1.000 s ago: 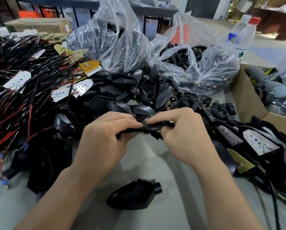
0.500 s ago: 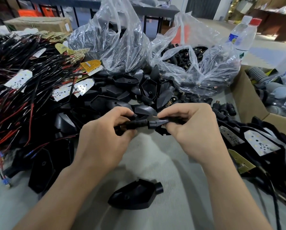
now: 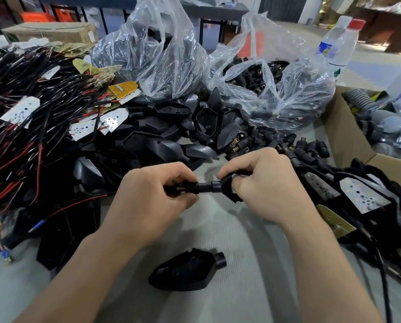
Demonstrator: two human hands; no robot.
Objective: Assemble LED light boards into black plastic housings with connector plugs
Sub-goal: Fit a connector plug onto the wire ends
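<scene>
Grey table (image 3: 229, 231), plug (image 3: 193, 187) and housing (image 3: 227, 191) between hands (image 3: 148, 199) (image 3: 267, 190)

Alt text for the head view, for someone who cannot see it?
The left hand pinches a black connector plug and the right hand grips a black housing, the plug at its neck. A spare housing lies nearer on the grey mat; wired LED boards pile left.

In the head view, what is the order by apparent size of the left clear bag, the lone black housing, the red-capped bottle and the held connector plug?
1. the left clear bag
2. the lone black housing and the red-capped bottle look alike; the bottle stands farther away, so they are left unranked
3. the connector plug
</scene>
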